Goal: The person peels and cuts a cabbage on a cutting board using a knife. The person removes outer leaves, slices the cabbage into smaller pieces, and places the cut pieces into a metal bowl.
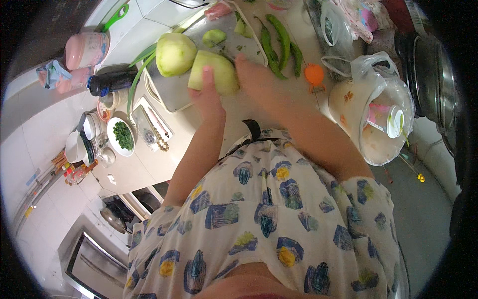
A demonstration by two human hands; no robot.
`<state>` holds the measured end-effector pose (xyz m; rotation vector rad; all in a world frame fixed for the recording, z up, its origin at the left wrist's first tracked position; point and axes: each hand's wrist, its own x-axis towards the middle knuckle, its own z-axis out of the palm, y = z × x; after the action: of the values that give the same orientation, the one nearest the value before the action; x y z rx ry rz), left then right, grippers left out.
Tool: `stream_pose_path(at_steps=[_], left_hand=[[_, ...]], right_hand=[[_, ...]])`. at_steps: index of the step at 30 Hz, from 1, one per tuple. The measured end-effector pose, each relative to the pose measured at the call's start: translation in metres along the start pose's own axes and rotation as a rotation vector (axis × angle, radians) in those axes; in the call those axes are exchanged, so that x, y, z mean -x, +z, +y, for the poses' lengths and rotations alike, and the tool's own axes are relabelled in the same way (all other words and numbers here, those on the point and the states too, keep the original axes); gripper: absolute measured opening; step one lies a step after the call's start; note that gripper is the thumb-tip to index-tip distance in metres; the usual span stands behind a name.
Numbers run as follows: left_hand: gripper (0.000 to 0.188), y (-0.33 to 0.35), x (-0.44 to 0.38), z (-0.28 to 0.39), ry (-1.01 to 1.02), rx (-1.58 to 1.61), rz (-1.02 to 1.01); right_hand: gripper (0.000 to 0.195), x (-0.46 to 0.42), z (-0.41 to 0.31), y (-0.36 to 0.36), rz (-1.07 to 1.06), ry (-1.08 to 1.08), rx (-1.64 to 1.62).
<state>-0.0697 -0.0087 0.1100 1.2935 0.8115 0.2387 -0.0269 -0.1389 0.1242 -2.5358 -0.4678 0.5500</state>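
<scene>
My left hand grips a peeled pale-green gourd piece, thumb on its near face. My right hand is curled at the piece's right side, blurred; whether it holds something is hidden. Touching that piece on the left is another peeled gourd piece. Both are over a grey cutting board with a pale rim. Behind them lie a small green gourd chunk and, at the far edge, a piece of raw meat.
Several long green peppers lie right of the board, by an orange round item. A bag-lined bin holds a drink can. Leftward are scallion leaves, a bowl of chopped greens, a beaded bracelet and jars.
</scene>
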Motion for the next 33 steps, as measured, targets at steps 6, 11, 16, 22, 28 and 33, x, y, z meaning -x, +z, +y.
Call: stream_pose_path(at_steps=[6, 11, 16, 22, 28, 33], left_hand=[[0.05, -0.025, -0.015, 0.021, -0.205, 0.273, -0.11], [0.05, -0.011, -0.015, 0.037, -0.299, 0.374, -0.033], [0.044, 0.0, -0.011, 0.051, -0.354, 0.467, -0.007], [0.038, 0.016, -0.019, 0.05, -0.413, 0.449, -0.033], [0.036, 0.05, 0.002, 0.025, -0.314, 0.204, -0.071], [0.035, 0.045, -0.001, 0.0, -0.224, 0.193, -0.109]], right_hand=[[0.014, 0.002, 0.036, 0.009, 0.01, 0.087, -0.081], [0.029, 0.035, 0.0, -0.032, 0.072, 0.034, -0.049], [0.017, 0.063, -0.027, -0.055, 0.034, -0.013, 0.009], [0.02, 0.065, -0.029, -0.052, 0.028, 0.022, 0.04], [0.016, 0.059, 0.008, -0.023, 0.162, -0.011, 0.038], [0.018, 0.064, 0.016, -0.024, 0.082, 0.034, -0.11]])
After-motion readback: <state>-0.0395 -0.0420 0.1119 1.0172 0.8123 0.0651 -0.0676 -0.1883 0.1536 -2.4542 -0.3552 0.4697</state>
